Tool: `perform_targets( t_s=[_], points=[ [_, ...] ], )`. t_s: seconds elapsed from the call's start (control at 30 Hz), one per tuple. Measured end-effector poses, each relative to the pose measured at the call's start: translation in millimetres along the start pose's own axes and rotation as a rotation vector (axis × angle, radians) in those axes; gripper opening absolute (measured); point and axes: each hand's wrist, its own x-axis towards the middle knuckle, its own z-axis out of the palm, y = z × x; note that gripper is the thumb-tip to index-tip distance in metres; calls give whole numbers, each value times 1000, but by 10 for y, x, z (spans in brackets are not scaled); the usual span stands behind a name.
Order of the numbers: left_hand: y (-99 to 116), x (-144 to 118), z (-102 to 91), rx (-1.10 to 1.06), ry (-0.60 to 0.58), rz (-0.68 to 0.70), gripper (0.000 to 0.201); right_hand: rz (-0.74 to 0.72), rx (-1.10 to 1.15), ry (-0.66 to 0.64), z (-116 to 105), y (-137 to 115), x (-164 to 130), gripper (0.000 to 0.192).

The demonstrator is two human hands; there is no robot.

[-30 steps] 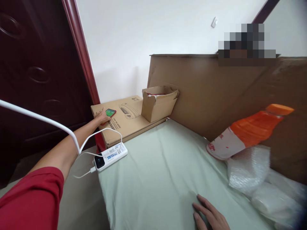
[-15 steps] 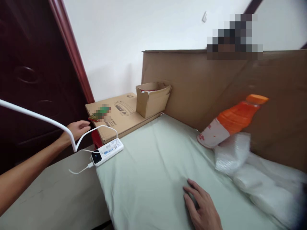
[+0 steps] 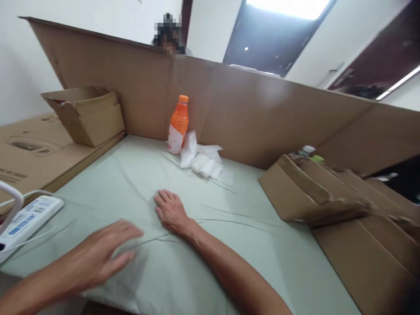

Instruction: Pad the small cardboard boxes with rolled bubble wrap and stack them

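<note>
"Are the hands holding anything?"

"No. The right hand [image 3: 171, 211] rests palm down on the pale green, cloth-covered worktop [image 3: 114, 183], fingers loosely bent; the left hand [image 3: 113, 250], blurred, hangs near its front edge, thumb and fingers parted."

"What bounds them?"

"On the left, a flat white, blue-lettered power bank [image 3: 34, 218] lies by the edge. Ahead, past a stretch of surface, crumpled translucent bubble wrap [image 3: 188, 153] lies beside a standing orange plastic bottle [image 3: 179, 124] near the tall brown cardboard panel [image 3: 246, 113]."

"And rightward?"

"Wide worktop, then an open brown cardboard box [image 3: 284, 190]."
</note>
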Motion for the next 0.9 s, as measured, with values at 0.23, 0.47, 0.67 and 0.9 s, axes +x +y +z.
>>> perform_targets(
  t_s=[0.23,0.47,0.67,0.9],
  points=[
    [670,1778,606,75,18,4,56,-17,-9,-79,-421,101,-1233,36],
    [748,1609,1219,215,107,107,61,493,-411,354,-1747,1216,-2187,30],
    [1008,1186,1387,184,39,259,65,1022,-681,369,-2784,2014,-2244,59],
    [1369,715,1498,53,72,715,66,978,-501,152,-2785,1874,-2226,23]
  ],
)
